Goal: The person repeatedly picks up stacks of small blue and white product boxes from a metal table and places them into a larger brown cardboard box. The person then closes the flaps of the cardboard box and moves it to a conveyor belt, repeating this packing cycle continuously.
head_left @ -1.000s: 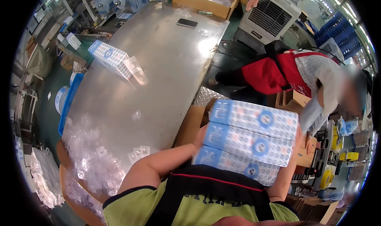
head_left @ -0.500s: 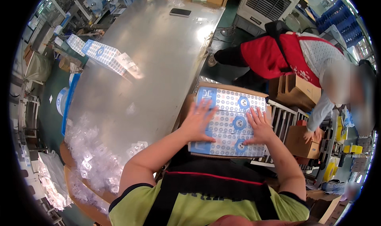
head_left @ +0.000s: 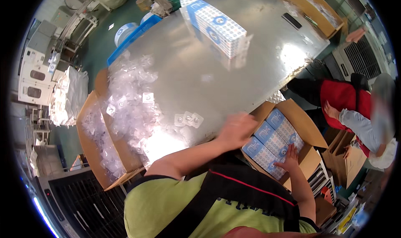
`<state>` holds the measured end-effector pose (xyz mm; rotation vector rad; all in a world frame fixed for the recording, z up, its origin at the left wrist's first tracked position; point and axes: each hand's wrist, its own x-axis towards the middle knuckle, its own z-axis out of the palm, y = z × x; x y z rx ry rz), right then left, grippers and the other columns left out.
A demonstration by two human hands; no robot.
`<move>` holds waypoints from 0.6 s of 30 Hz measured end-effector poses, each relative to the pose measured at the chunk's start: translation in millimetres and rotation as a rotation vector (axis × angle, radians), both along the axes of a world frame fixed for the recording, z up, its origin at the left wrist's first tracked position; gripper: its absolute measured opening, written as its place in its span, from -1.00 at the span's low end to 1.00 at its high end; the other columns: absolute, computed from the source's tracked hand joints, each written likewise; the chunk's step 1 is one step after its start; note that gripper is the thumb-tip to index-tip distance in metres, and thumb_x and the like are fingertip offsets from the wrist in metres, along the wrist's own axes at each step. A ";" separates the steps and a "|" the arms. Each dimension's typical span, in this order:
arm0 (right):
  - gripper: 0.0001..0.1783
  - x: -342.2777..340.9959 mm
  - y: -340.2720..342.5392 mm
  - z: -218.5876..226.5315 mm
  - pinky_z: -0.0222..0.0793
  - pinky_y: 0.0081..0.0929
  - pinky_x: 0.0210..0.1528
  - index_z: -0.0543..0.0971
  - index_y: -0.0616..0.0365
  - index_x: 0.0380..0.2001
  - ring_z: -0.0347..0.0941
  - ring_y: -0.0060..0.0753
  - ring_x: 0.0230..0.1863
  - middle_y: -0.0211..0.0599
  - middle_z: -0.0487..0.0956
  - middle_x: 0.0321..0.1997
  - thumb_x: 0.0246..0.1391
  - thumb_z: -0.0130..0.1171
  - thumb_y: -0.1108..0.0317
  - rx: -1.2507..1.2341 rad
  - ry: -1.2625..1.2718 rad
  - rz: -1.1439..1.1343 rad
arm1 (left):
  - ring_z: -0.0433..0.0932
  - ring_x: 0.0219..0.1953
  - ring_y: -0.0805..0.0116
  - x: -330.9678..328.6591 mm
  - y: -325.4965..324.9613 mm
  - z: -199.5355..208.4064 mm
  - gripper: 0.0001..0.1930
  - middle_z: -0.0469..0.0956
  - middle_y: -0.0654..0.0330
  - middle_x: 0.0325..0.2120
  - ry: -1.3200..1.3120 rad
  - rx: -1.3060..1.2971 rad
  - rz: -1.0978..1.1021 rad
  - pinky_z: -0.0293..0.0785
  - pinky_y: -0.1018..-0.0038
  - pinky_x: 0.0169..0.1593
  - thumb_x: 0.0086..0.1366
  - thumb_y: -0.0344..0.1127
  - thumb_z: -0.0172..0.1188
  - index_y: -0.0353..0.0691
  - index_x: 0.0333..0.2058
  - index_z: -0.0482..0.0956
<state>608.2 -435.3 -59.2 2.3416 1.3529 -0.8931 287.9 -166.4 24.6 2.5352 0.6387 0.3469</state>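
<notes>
Three blue-and-white patterned boxes (head_left: 270,140) lie side by side inside an open brown carton (head_left: 301,123) beside a metal desk (head_left: 240,85). The person's right hand (head_left: 291,158) rests on the boxes, fingers spread. The left hand (head_left: 237,131), blurred, is near the carton's left side, at the desk's edge; whether its fingers are spread or closed cannot be told. On the desk are a pile of clear plastic pieces (head_left: 130,96), another patterned box (head_left: 217,28) and a dark phone (head_left: 291,21).
</notes>
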 end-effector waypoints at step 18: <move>-0.60 -239.6 418.1 62.7 0.41 -0.33 0.11 0.53 -0.20 0.06 0.40 -0.15 0.14 -0.43 0.46 0.18 0.15 0.06 0.38 0.566 0.163 0.772 | 0.58 -0.38 0.01 -181.7 59.0 -62.6 -0.68 0.57 0.14 -0.34 0.147 0.115 0.558 0.52 0.16 -0.27 0.30 -0.11 0.14 -0.01 -0.01 0.53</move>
